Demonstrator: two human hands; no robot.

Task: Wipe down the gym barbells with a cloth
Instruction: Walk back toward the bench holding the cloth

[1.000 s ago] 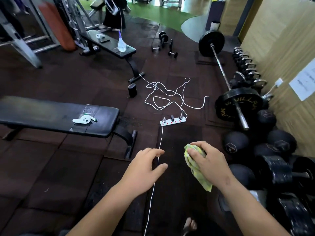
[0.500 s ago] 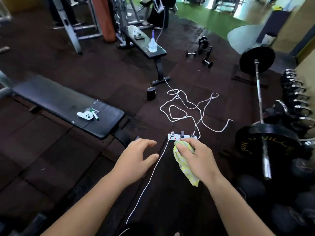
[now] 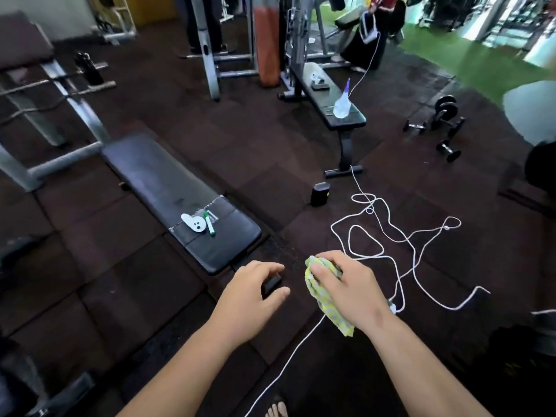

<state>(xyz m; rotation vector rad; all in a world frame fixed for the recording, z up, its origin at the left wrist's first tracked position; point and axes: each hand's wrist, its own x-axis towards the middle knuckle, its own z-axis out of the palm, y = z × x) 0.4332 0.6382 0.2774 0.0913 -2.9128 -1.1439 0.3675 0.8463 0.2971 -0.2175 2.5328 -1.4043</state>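
My right hand point(image 3: 346, 288) grips a crumpled yellow-green checked cloth point(image 3: 326, 308), whose tail hangs down below the palm. My left hand point(image 3: 251, 299) hovers beside it, palm down, fingers spread, holding nothing. Both hands hang over the dark rubber floor, just past the end of a black flat bench point(image 3: 180, 200). Of the loaded barbell only a dark plate edge point(image 3: 541, 167) shows at the far right. Small dumbbells point(image 3: 445, 127) lie on the floor at the back right.
A tangled white cord point(image 3: 388, 236) runs across the floor right of my hands. A white controller point(image 3: 194, 222) and a green marker point(image 3: 209, 223) lie on the near bench. A second bench point(image 3: 334, 97) carries a spray bottle point(image 3: 342, 105). Grey rack frames point(image 3: 72, 106) stand left.
My view has swung left, so the barbell and dumbbell stack have slid almost out of frame. Both hands keep their pose, with the cloth still in the right one.
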